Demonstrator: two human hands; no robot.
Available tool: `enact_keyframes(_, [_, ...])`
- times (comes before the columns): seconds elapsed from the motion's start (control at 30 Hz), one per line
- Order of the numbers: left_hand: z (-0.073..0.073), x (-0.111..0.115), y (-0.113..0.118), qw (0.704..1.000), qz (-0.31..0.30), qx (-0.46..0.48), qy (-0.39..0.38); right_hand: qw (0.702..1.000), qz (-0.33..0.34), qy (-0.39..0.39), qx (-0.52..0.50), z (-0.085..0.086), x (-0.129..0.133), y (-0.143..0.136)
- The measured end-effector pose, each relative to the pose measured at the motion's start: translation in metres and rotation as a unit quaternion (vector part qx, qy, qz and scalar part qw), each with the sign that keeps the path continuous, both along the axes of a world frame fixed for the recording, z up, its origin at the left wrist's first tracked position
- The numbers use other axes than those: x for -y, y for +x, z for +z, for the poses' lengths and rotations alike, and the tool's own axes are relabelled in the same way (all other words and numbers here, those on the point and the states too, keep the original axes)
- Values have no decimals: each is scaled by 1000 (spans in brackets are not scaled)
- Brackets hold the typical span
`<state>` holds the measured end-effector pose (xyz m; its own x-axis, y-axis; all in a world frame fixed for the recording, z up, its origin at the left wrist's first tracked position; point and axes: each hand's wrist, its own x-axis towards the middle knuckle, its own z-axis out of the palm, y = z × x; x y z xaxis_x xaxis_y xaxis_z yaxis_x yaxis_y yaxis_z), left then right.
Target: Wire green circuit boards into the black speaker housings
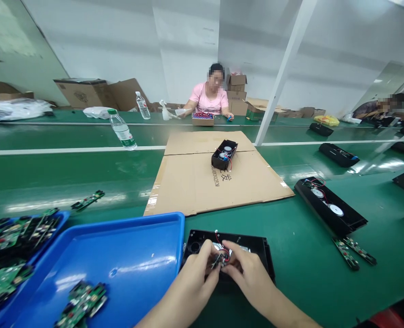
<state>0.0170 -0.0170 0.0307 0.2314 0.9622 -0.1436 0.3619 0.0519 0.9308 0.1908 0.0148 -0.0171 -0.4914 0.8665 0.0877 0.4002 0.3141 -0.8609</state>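
Observation:
A black speaker housing (263,255) lies in front of me, partly covered by my hands. Over it, my left hand (199,273) pinches a small circuit board (217,261). The fingertips of my right hand (248,269) close on thin red and black wires (226,253) beside the board. Just what is between those fingertips is partly hidden. Silvery round speakers show in part behind my fingers. Left of the housing, a blue tray (136,241) holds a few green circuit boards (82,300).
Another blue tray (65,218), piled with boards, stands at far left. A cardboard sheet (184,182) bears a black speaker box (225,155). More housings (331,205) and boards (350,253) lie right. A bottle (122,130) stands ahead; a co-worker (209,98) sits opposite.

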Motion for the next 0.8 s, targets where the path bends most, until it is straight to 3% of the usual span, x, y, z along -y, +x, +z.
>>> enact_keyframes(0.17, [1,2,-3,999,-15,38,-13,1000,20,10,-12,9,0,0])
enact_keyframes(0.4, [1,-6,-1,996,10,88,1,999,-5,51,-16,1,1,-3])
enact_keyframes(0.57, [-1,-5,0,998,65,-12,-7,998,25,-29,50,24,-5,4])
enact_keyframes(0.67, [0,-2,-3,996,77,-51,-5,990,35,62,120,34,-18,3])
enact_keyframes(0.8, [-2,-4,-7,993,93,-78,-1,955,23,177,238,28,-50,-20])
